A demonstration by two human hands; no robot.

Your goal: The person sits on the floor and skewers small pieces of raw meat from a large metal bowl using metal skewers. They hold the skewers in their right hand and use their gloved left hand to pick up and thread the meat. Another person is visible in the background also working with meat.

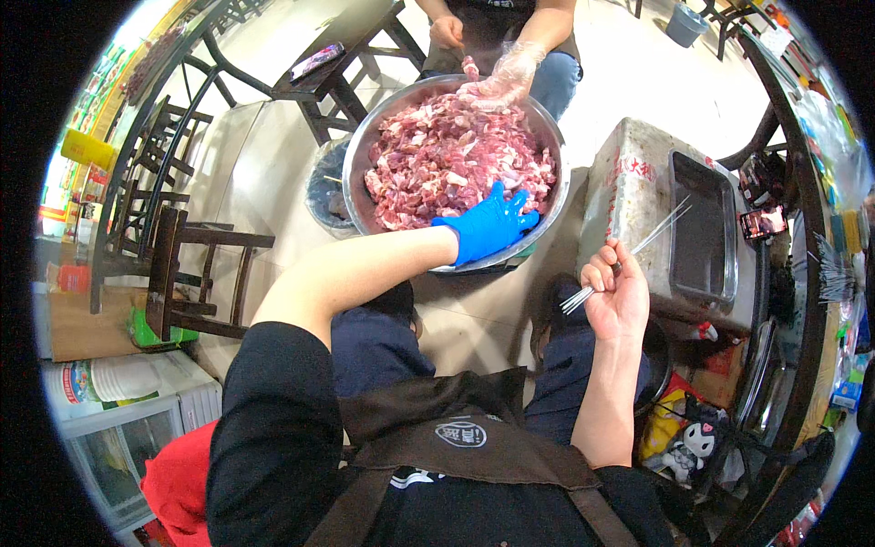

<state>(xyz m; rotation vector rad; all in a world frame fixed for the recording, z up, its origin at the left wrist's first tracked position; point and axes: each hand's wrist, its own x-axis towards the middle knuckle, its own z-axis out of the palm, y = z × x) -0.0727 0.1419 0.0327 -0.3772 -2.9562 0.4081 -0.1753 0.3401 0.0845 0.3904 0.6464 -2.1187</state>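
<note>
My left hand (489, 222), in a blue glove, reaches over the near rim of a wide metal bowl (357, 154) and touches the chopped raw meat (444, 150) heaped inside. Its fingers are spread over the meat, and I see no piece lifted in them. Bare, my right hand (615, 284) is closed around a bundle of thin metal skewers (577, 299), to the right of the bowl and apart from it. The skewers' long ends slant up and right. Across the bowl, another person's gloved hand (502, 82) is over the meat, close to a skewered piece (470, 67).
To the right stands a worn foam box (625, 178) with a metal tray (728, 267) on top. A lined bin (328, 188) sits left of the bowl. Wooden stools (219, 236) are farther left. A phone (318, 61) lies on a dark bench (369, 31).
</note>
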